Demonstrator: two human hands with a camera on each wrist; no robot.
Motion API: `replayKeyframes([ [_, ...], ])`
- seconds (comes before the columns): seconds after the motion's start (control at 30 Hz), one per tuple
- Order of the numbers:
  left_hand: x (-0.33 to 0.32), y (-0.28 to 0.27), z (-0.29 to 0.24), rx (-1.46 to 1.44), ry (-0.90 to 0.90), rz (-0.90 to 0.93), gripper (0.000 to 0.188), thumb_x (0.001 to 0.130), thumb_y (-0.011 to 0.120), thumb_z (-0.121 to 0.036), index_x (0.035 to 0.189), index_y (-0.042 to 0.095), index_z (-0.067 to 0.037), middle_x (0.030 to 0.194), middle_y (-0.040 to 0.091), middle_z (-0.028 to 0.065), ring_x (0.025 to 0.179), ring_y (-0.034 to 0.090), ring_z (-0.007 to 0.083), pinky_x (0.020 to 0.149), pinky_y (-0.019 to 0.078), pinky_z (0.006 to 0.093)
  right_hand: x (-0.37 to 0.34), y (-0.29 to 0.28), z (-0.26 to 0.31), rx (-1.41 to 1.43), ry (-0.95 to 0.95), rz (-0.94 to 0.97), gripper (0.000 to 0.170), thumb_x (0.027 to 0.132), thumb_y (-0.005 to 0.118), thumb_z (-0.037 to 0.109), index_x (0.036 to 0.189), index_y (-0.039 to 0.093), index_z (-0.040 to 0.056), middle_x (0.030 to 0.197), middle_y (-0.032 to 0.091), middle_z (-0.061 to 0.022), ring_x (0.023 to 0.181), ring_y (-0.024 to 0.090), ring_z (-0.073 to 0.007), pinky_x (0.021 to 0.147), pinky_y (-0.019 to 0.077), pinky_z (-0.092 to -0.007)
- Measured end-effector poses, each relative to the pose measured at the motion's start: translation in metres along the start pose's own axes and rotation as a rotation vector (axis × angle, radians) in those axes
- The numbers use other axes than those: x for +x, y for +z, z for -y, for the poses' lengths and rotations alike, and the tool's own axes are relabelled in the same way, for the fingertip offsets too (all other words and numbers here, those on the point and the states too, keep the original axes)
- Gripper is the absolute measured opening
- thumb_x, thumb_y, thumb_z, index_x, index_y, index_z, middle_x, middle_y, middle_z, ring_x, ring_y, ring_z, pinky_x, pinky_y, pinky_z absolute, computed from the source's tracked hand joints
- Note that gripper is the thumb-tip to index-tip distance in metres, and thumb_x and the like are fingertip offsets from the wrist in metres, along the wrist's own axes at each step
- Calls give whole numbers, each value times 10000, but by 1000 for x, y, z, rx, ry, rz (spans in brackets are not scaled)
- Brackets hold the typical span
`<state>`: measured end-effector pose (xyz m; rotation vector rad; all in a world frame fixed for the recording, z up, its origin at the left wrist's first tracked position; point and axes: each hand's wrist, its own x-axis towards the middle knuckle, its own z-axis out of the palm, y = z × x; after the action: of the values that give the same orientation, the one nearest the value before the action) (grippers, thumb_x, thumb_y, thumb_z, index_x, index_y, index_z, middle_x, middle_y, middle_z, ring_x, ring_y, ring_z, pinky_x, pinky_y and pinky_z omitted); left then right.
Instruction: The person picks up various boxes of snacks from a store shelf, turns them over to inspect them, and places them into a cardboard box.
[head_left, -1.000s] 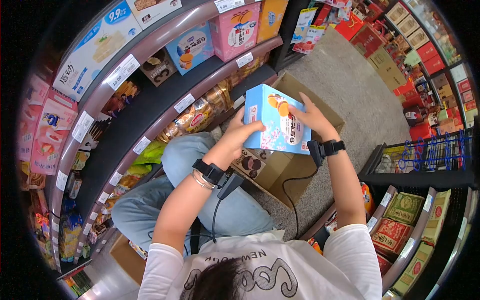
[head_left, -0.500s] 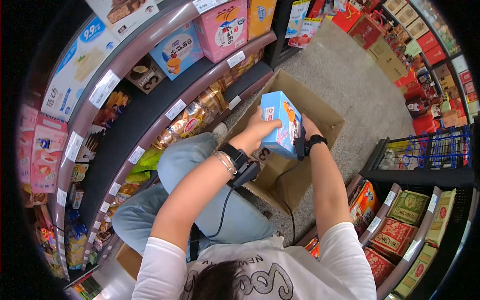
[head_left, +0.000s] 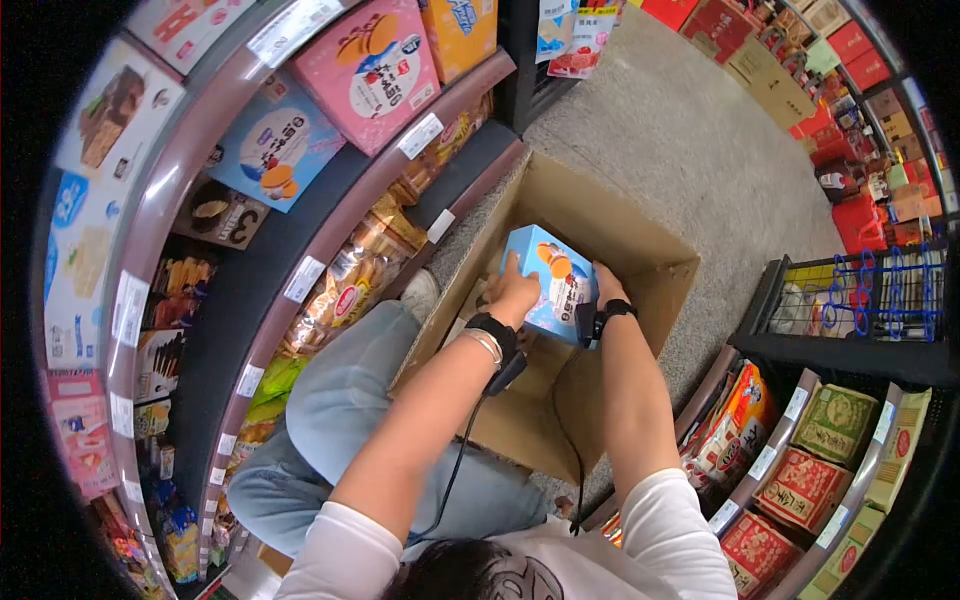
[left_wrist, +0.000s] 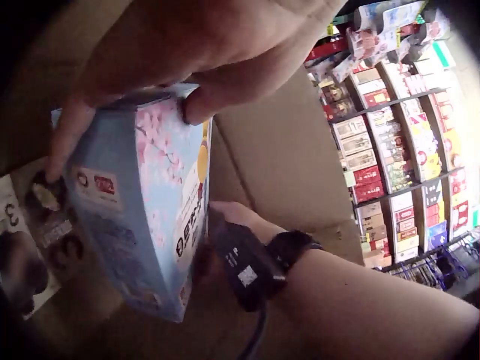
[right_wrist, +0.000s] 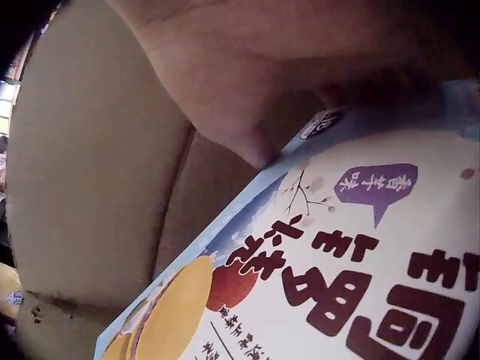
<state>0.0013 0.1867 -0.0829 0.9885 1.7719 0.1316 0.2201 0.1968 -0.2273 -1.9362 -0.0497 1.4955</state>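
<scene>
A light blue box [head_left: 556, 285] with pink blossoms and round yellow-orange cakes is tilted inside the mouth of a brown carton [head_left: 640, 220]. The left hand [head_left: 512, 296] grips its left side, thumb on the printed face; the left wrist view shows this hand [left_wrist: 195, 52] over one end of the box [left_wrist: 142, 202]. On the opposite side the right hand [head_left: 610, 288] holds the box, and in the right wrist view its thumb lies at the edge of the printed face [right_wrist: 352, 247]. Beneath, dark-printed boxes [left_wrist: 45, 232] lie in the carton.
Shelves with pink [head_left: 370, 75], blue [head_left: 275, 140] and orange boxes and bagged snacks [head_left: 350, 285] curve along the left. Bent knees [head_left: 350, 390] are beside the carton. Lower right is a rack of green and red packets [head_left: 795, 485]; red goods stand across the aisle.
Both hands have lowered the blue box from above the carton into its opening. The box has turned, and the view has shifted so the carton appears larger.
</scene>
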Motion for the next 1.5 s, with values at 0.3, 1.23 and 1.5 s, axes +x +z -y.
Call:
replayKeyframes([
  [0.3,60,28,30,-36,135,-122,784,700,701,-366,1398,375,-222,1208,552,203,1234,378,411,1030,262,543,7,11,-6,-128,-112,-395,705,738,737,369,1242,504,-66,1263,538,-179,1092,545,-263,939,421,-379],
  [1.23,151,62,109,-228,250,-140,544,758,481,-8,1301,449,1,886,587,159,705,595,256,520,463,358,24,32,-64,338,-331,80,504,807,607,167,1274,452,61,1201,546,-107,1067,530,-265,905,444,-420],
  [1.5,136,52,105,-319,54,-98,482,793,488,-132,1259,506,-10,1174,578,253,1120,526,405,961,397,409,-19,41,-47,168,-232,26,558,879,531,177,1374,349,-7,1344,460,-126,1205,454,-244,1014,358,-372],
])
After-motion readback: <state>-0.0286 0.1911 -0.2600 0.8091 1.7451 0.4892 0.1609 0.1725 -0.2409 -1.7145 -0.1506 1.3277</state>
